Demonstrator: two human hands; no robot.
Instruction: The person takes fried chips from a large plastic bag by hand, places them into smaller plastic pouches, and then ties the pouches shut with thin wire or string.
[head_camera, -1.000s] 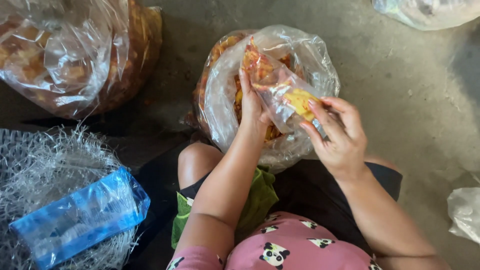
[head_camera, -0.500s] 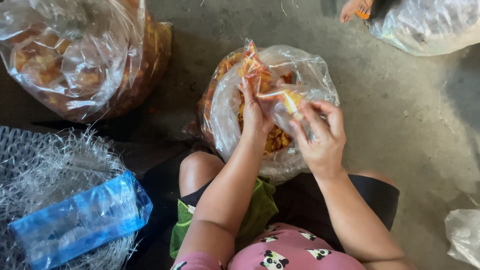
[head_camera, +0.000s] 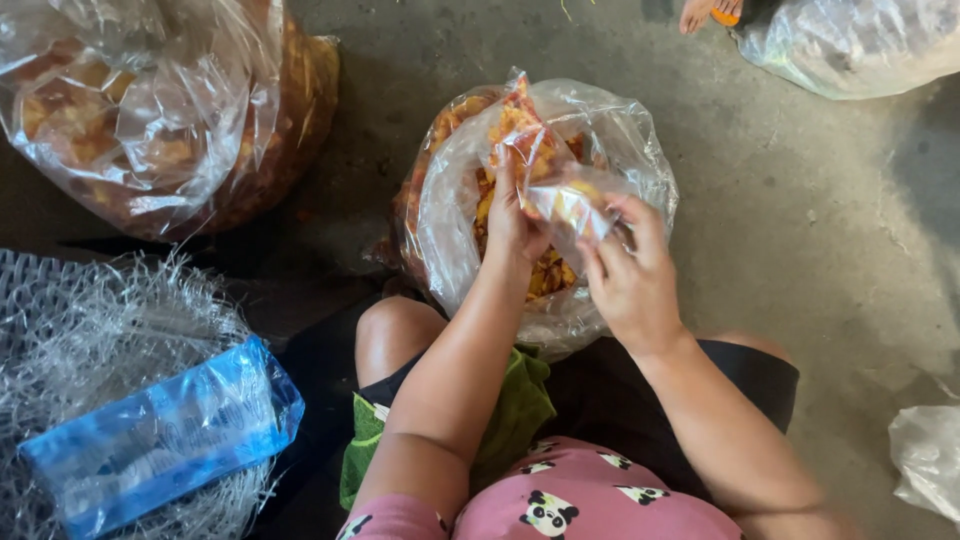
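Observation:
A small clear bag (head_camera: 545, 175) of orange and yellow snack pieces is held between both hands over a large open clear bag (head_camera: 450, 190) of the same snacks, which stands on the concrete floor in front of my knees. My left hand (head_camera: 512, 225) grips the small bag's left side, fingers pointing up. Closed on its lower right part is my right hand (head_camera: 630, 275).
A second big clear bag (head_camera: 150, 110) of orange snacks sits at the upper left. A pile of clear plastic strips (head_camera: 95, 340) with a blue packet (head_camera: 165, 430) on it lies at the lower left. More clear bags (head_camera: 850, 45) and a person's foot (head_camera: 705, 12) are at the upper right.
Both hands have shifted slightly left with the small bag, and the view has tipped so the foot at the top shows more.

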